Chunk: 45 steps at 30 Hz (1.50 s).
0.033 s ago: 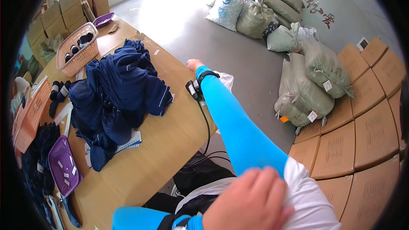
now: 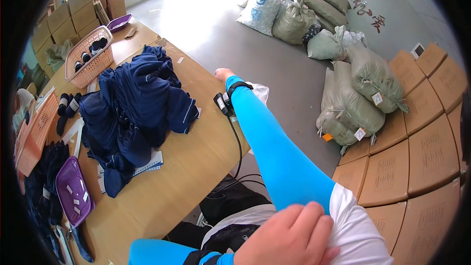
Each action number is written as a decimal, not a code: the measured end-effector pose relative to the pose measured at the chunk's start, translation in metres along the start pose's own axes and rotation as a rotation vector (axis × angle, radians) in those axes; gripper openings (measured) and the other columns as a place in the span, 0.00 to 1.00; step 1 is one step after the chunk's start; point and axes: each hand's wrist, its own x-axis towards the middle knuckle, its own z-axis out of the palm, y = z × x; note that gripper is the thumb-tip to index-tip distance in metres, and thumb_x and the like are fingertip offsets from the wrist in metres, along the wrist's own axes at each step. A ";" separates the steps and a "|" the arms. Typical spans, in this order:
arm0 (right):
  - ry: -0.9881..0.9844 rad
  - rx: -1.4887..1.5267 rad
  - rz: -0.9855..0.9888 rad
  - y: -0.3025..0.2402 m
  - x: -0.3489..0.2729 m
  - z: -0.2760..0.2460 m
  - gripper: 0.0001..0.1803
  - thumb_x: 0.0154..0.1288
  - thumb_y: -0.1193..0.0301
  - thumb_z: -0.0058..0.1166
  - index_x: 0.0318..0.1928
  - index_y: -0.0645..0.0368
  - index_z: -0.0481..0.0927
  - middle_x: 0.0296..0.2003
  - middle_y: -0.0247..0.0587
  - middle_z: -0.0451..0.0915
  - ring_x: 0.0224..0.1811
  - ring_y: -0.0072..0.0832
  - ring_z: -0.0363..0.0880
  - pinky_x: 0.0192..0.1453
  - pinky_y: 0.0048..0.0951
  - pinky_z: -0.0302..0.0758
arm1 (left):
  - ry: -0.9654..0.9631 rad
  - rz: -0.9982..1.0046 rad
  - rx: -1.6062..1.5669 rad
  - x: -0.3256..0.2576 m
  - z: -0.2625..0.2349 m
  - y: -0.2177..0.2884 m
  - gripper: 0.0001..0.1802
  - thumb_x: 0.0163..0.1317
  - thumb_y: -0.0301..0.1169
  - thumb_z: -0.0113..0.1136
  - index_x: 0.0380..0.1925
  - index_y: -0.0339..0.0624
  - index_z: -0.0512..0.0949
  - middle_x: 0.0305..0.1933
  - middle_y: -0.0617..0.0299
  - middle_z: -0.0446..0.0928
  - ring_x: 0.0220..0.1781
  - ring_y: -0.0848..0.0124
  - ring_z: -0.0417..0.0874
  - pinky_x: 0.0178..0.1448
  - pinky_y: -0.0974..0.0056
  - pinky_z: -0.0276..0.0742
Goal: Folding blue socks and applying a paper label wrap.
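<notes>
My left hand [image 2: 289, 235] is across my body at the upper part of my right arm. Its fingers are curled closed on the top of the blue arm sleeve [image 2: 272, 142], beside the hem of the white shirt sleeve [image 2: 355, 216]. Stretched out past the table's right edge is my right arm, with a black strap [image 2: 239, 86] round the wrist. My right hand [image 2: 224, 74] looks small at its end, its fingers mostly hidden. Close to that wrist, a black device with a cable [image 2: 223, 104] sits at the table edge.
Dark blue garments [image 2: 142, 93] lie heaped on the wooden table [image 2: 196, 162]. Left are a purple tray [image 2: 73, 194], a pink basket [image 2: 37, 132] and a peach basket [image 2: 91, 64] holding rolled dark socks. Stuffed sacks [image 2: 348, 98] and stacked cartons [image 2: 387, 172] stand along the right.
My left hand has shifted slightly down at the upper arm, and its fingers look sharper. The white shirt sleeve's hem has moved a little. My right arm stays outstretched.
</notes>
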 end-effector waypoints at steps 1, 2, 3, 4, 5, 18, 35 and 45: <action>0.004 -0.007 0.000 -0.005 -0.006 -0.013 0.21 0.67 0.60 0.60 0.56 0.55 0.89 0.58 0.53 0.87 0.62 0.51 0.85 0.65 0.48 0.82 | 0.114 0.052 0.010 -0.001 0.005 0.004 0.30 0.57 0.49 0.69 0.45 0.30 0.79 0.42 0.48 0.75 0.48 0.50 0.78 0.56 0.49 0.76; -0.001 0.004 0.028 -0.013 -0.012 -0.021 0.20 0.68 0.60 0.60 0.56 0.55 0.89 0.58 0.53 0.87 0.62 0.51 0.85 0.65 0.48 0.82 | 0.118 0.051 0.014 -0.003 0.004 0.000 0.30 0.57 0.49 0.69 0.45 0.30 0.79 0.42 0.48 0.75 0.48 0.50 0.78 0.56 0.49 0.76; -0.001 0.004 0.067 -0.008 -0.014 -0.028 0.20 0.68 0.60 0.60 0.56 0.55 0.89 0.57 0.52 0.87 0.62 0.51 0.85 0.65 0.48 0.82 | 0.085 0.050 0.107 0.002 -0.005 -0.004 0.28 0.61 0.45 0.69 0.47 0.28 0.79 0.48 0.47 0.77 0.54 0.49 0.77 0.62 0.49 0.75; -0.002 0.004 0.066 -0.009 -0.016 -0.031 0.20 0.68 0.60 0.60 0.56 0.55 0.89 0.57 0.52 0.87 0.62 0.51 0.85 0.65 0.48 0.82 | 0.046 0.033 0.206 0.011 -0.012 -0.016 0.27 0.64 0.42 0.69 0.50 0.26 0.78 0.54 0.45 0.78 0.61 0.48 0.77 0.67 0.50 0.75; -0.001 -0.001 0.058 -0.011 -0.017 -0.032 0.20 0.68 0.60 0.59 0.56 0.55 0.89 0.57 0.52 0.87 0.62 0.51 0.85 0.65 0.47 0.82 | 0.096 -0.049 0.266 0.020 -0.013 -0.033 0.28 0.65 0.43 0.69 0.50 0.26 0.78 0.54 0.45 0.78 0.61 0.48 0.77 0.66 0.50 0.76; 0.037 -0.082 -0.008 -0.005 -0.014 -0.021 0.18 0.67 0.66 0.57 0.55 0.55 0.89 0.55 0.52 0.88 0.58 0.49 0.87 0.63 0.45 0.82 | 0.056 0.016 0.194 0.014 -0.012 -0.017 0.31 0.68 0.47 0.66 0.50 0.24 0.76 0.51 0.41 0.75 0.60 0.45 0.75 0.67 0.46 0.73; 0.039 0.056 -0.017 -0.009 -0.010 -0.024 0.18 0.63 0.70 0.59 0.52 0.55 0.90 0.53 0.52 0.90 0.53 0.46 0.89 0.57 0.45 0.82 | 0.200 -0.168 0.219 0.017 -0.011 -0.046 0.29 0.69 0.47 0.67 0.49 0.26 0.77 0.52 0.41 0.75 0.56 0.47 0.77 0.66 0.48 0.74; 0.008 0.148 0.043 0.022 -0.021 -0.040 0.18 0.62 0.70 0.60 0.52 0.55 0.90 0.53 0.51 0.90 0.54 0.45 0.89 0.57 0.46 0.82 | -0.018 0.043 -0.195 0.001 -0.019 0.016 0.25 0.56 0.39 0.72 0.43 0.27 0.76 0.46 0.43 0.74 0.44 0.50 0.76 0.52 0.53 0.76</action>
